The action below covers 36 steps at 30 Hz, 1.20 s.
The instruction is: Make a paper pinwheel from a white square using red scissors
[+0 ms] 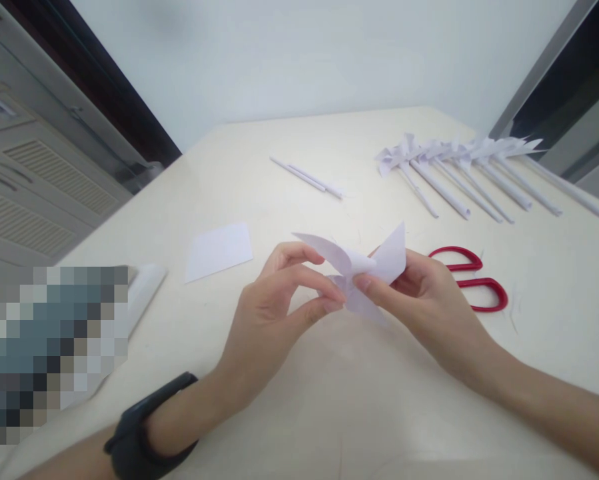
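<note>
A curled white paper piece is held up over the middle of the table, between its left and right edges, with pointed flaps spreading from a rolled-in centre. The right hand has its thumb pressed on that centre and its other fingers behind, closed on the paper, probably so that the folds cannot spring open. The left hand has thumb and index finger brought narrowly together at the lower left flap; they seem to pinch its edge, perhaps because so thin a piece wants only a light tip grip.

Just beside the right hand, towards the table's right edge, lie scissors with red handles; the handles point away from the hand, and the blades are out of sight. Towards the left edge a flat paper sheet lies well apart from the work, likely to stay uncreased. Farther off, nearer the far edge, thin paper rods lie together at a slant. Along the far right, finished-looking paper pinwheels lie in a row, heads overlapping towards the far edge and stems slanting towards the right edge, perhaps to spare the blades and save room. A black band circles the left wrist
</note>
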Each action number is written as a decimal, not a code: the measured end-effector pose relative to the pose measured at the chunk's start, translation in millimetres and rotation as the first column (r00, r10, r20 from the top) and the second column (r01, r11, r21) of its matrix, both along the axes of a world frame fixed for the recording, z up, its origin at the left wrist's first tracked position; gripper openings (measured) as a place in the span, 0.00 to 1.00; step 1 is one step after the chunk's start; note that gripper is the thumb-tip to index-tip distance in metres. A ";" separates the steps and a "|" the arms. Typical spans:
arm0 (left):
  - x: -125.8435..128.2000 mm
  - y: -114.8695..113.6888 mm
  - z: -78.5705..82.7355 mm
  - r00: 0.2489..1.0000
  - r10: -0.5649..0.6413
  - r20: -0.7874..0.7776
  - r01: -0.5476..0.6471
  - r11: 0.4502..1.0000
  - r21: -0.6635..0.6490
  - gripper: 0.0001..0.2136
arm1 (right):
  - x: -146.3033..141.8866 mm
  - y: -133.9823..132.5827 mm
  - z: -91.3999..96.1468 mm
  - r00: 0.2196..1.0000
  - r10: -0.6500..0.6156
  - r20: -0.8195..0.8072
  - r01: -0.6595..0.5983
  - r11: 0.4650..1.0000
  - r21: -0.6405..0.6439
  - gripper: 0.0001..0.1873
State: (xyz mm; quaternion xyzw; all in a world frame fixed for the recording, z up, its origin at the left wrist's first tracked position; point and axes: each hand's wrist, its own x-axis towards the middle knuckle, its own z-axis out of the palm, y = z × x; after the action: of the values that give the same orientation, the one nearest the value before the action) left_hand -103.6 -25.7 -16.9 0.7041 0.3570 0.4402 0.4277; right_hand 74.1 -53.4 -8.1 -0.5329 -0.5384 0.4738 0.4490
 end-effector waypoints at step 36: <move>3.5 -5.9 1.0 0.994 0.029 0.102 -0.035 0.998 0.058 0.11 | -7.7 -5.6 -7.9 0.981 0.119 -0.152 -0.120 0.993 0.005 0.08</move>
State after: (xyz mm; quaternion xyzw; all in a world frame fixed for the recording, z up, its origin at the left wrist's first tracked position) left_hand -100.1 -31.6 -15.9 0.6876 0.3330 0.4925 0.4169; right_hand 66.5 -59.0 -16.0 -0.4629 -0.5326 0.5403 0.4584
